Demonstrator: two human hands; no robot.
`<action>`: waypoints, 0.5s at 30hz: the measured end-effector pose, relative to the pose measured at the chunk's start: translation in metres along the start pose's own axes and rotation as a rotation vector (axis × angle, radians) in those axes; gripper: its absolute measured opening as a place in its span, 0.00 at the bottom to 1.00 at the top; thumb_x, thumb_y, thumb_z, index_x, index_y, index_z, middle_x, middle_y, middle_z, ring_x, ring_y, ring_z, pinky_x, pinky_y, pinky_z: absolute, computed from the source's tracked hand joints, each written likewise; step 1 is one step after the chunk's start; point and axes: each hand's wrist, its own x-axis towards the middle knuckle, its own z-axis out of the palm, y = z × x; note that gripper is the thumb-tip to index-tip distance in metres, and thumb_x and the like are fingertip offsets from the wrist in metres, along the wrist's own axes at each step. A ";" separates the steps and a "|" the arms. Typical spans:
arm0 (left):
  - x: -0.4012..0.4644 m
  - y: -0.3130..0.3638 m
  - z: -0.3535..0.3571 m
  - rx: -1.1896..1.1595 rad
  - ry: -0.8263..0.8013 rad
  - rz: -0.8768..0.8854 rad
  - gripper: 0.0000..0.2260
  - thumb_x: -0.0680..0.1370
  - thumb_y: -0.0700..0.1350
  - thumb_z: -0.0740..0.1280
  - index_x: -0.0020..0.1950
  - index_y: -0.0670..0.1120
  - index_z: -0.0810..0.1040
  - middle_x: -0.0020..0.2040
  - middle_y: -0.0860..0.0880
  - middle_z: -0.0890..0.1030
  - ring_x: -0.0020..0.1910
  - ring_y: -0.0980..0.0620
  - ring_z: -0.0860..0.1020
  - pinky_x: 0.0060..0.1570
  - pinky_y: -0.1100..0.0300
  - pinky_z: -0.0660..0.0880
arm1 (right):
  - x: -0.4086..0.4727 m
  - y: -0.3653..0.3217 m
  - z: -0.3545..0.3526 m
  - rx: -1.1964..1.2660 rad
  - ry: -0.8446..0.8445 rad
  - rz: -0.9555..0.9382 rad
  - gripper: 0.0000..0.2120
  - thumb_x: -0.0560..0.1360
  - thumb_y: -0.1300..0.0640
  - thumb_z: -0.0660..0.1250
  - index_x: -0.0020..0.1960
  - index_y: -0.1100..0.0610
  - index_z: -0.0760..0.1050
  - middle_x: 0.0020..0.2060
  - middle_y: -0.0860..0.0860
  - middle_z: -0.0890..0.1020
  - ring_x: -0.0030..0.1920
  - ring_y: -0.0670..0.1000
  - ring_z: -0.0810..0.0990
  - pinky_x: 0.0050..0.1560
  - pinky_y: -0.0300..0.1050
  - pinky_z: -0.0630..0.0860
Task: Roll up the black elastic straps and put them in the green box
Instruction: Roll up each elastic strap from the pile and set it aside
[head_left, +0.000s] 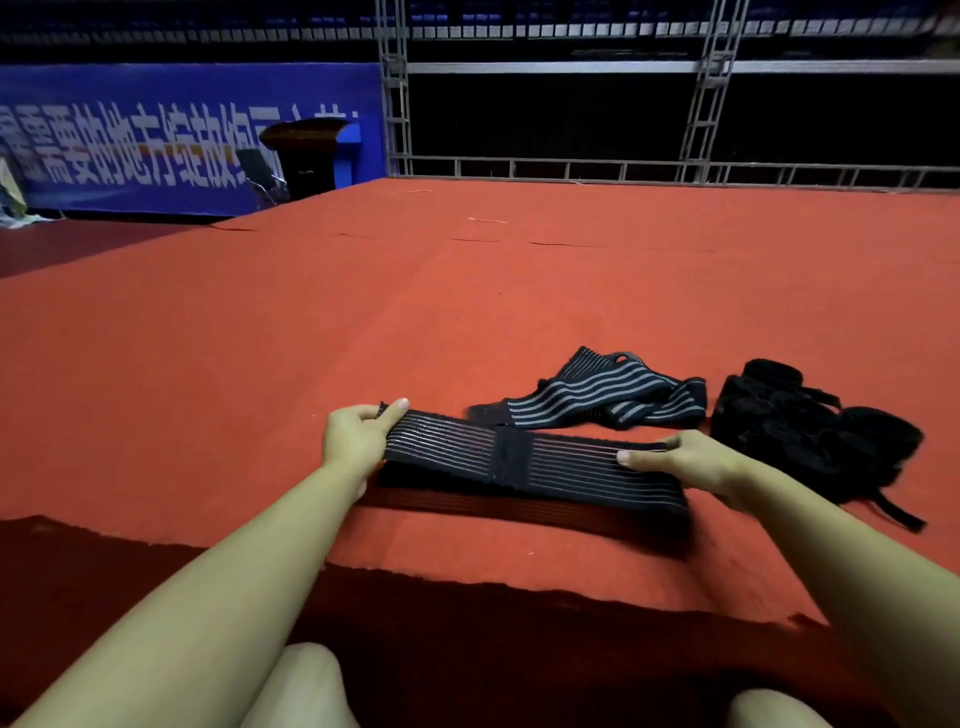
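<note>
Head view: you are pinching the black elastic strap (530, 460) at both ends, left hand (353, 439) and right hand (696, 467), its long axis running left-right between them, just above the red surface (311, 322).

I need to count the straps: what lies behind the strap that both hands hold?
Behind the held strap lies a loose striped strap on the red carpet, with a black heap to its right. How many straps the heap holds cannot be seen.
</note>
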 end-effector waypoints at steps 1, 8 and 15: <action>0.000 -0.002 0.000 -0.033 -0.013 -0.029 0.12 0.77 0.49 0.76 0.39 0.43 0.83 0.32 0.52 0.82 0.33 0.54 0.79 0.39 0.60 0.74 | 0.001 0.002 -0.001 -0.013 0.003 0.017 0.23 0.67 0.39 0.80 0.50 0.56 0.87 0.47 0.49 0.89 0.50 0.50 0.87 0.60 0.52 0.81; 0.008 -0.016 -0.007 -0.144 -0.146 -0.215 0.07 0.82 0.35 0.65 0.54 0.39 0.83 0.45 0.44 0.85 0.44 0.47 0.83 0.51 0.54 0.80 | 0.009 0.018 -0.004 0.259 0.204 0.128 0.15 0.72 0.53 0.79 0.55 0.56 0.81 0.43 0.51 0.85 0.39 0.49 0.81 0.31 0.41 0.76; 0.002 -0.035 -0.006 0.399 0.005 0.139 0.07 0.80 0.47 0.71 0.52 0.46 0.86 0.47 0.46 0.87 0.50 0.47 0.83 0.50 0.59 0.72 | 0.024 0.044 0.024 0.023 0.605 -0.008 0.14 0.72 0.55 0.79 0.55 0.54 0.81 0.50 0.52 0.83 0.54 0.53 0.82 0.53 0.46 0.76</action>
